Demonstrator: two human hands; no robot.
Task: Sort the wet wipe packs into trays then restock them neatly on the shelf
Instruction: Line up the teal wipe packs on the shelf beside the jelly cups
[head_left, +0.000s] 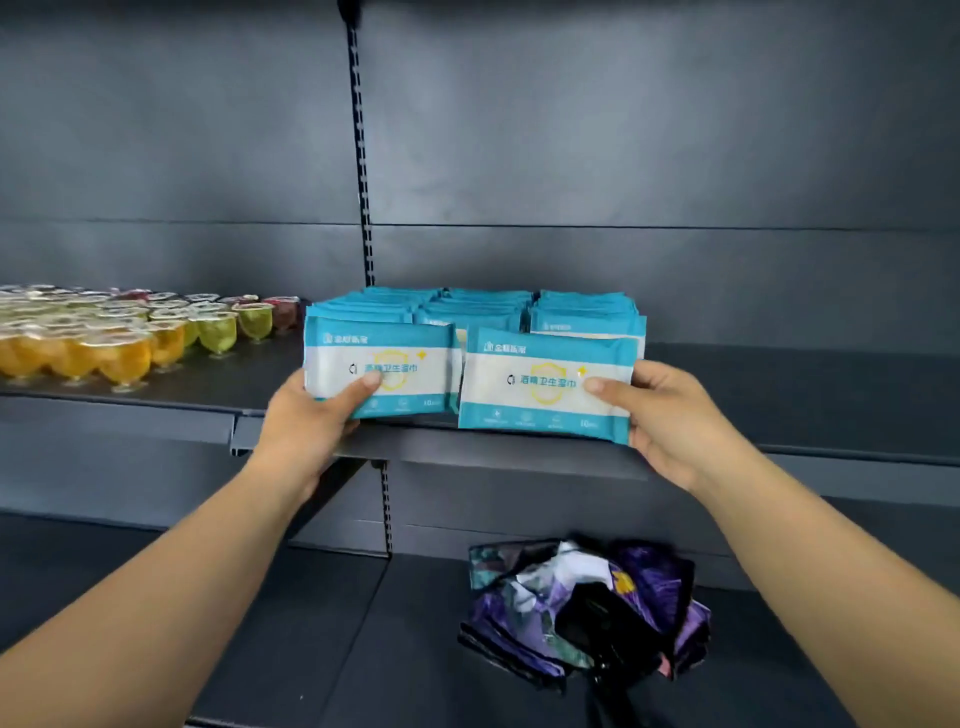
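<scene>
Wet wipe packs (470, 306): stacked mid-shelf (779, 384); two front packs upright, long axes left-right, left hand (311, 415) gripping left pack (382, 371), right hand (670, 415) gripping right pack (548, 384).

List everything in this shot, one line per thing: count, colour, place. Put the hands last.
Held wet wipe packs: two, teal and white, upright at the shelf's front edge, one in each hand.
Stacked wet wipe packs: count unclear, teal, in rows behind the held two.
Jelly cups: many, orange, green and dark red, left part of the same shelf.
Shelf: one, dark grey, middle level, with a slotted upright above it.
Folded umbrella: one, purple and black patterned, lower shelf on the right.
Left hand: grips the left pack, thumb on its front.
Right hand: grips the right pack, thumb on its front.
</scene>
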